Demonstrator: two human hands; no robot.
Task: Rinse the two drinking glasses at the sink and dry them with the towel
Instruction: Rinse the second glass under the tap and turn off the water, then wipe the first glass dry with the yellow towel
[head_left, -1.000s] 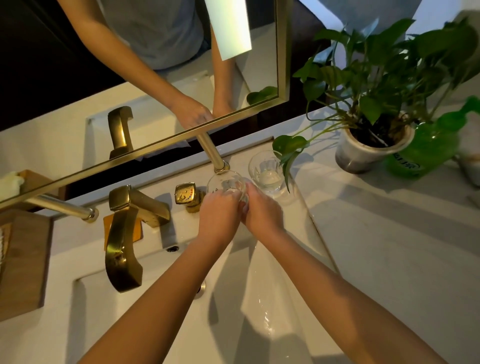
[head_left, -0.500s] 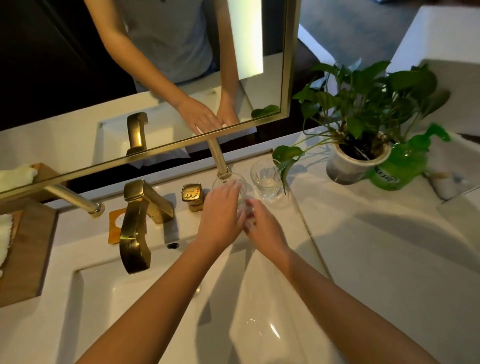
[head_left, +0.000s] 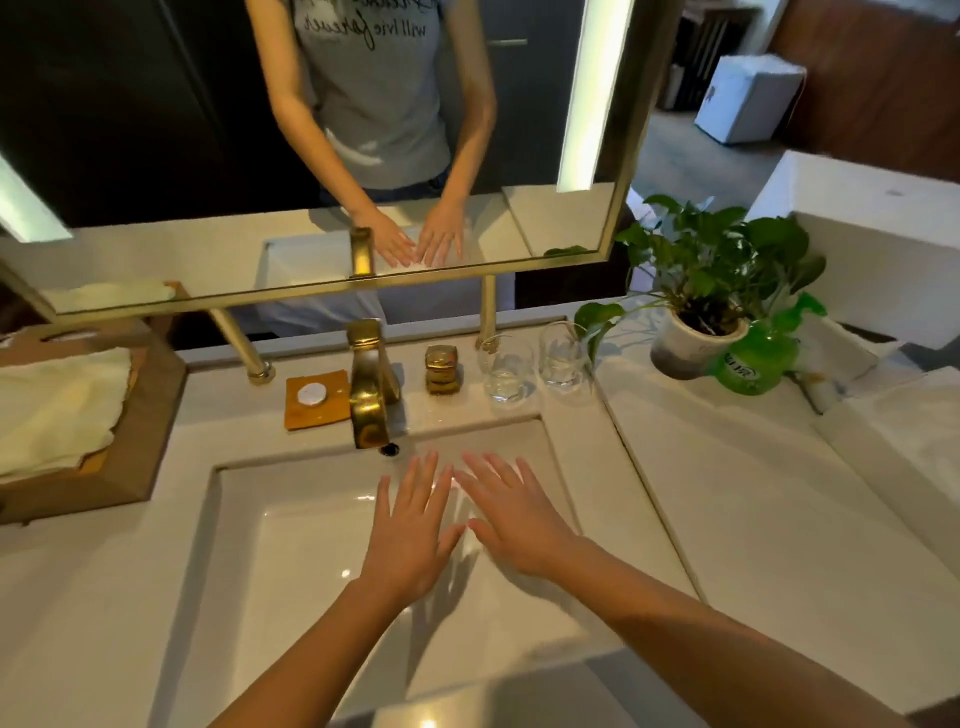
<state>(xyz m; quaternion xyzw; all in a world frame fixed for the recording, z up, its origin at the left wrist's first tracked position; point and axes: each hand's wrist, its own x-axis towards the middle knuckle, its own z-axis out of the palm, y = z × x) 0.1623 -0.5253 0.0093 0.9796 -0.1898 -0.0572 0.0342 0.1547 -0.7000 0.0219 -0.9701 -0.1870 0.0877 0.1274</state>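
Observation:
Two clear drinking glasses stand upright side by side on the counter behind the sink's right rear corner, the left glass (head_left: 505, 370) and the right glass (head_left: 563, 356). Over the white sink basin (head_left: 291, 545), my left hand (head_left: 413, 530) and my right hand (head_left: 511, 512) are held flat with fingers spread, side by side and holding nothing. They hover just in front of the gold faucet (head_left: 369, 387). A pale towel (head_left: 54, 410) lies folded on a wooden tray (head_left: 140, 447) at the far left.
A gold tap handle (head_left: 442, 369) stands between faucet and glasses. An orange soap dish (head_left: 316, 399) sits left of the faucet. A potted plant (head_left: 698, 291) and a green bottle (head_left: 753, 358) stand at the right. The gold-framed mirror (head_left: 631, 156) rises behind.
Both hands let go of the glass beside the other one, then drew back toward me over the basin and spread flat. The view tilted up and pulled away.

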